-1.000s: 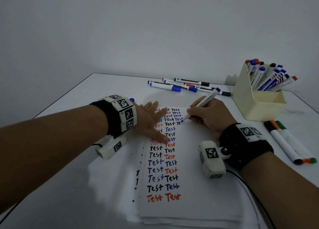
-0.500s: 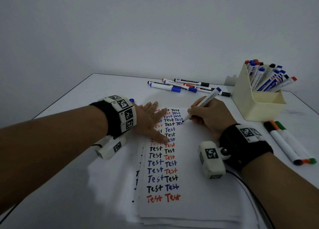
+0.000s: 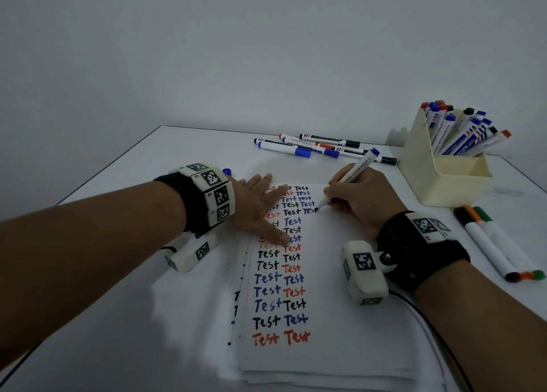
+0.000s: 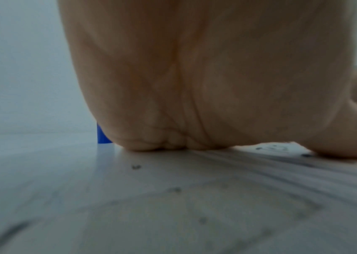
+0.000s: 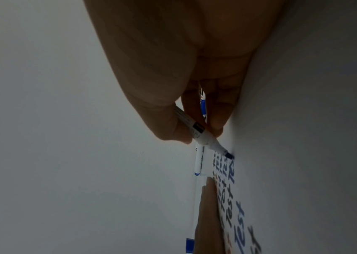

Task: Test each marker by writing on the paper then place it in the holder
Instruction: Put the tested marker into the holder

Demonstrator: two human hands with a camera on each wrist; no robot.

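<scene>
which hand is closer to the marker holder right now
Right. The right hand, gripping a blue marker with its tip on the paper, sits just left of the cream holder. The left hand lies flat on the paper's far-left edge, beyond the right hand.

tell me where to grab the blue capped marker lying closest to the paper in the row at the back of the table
Grip the blue-capped marker by its white barrel, near the middle, coming down from above with fingers across its width. It lies flat and crosswise on the table, its near side open, while other markers crowd close behind it, so the near side probably offers the freest approach.
</scene>
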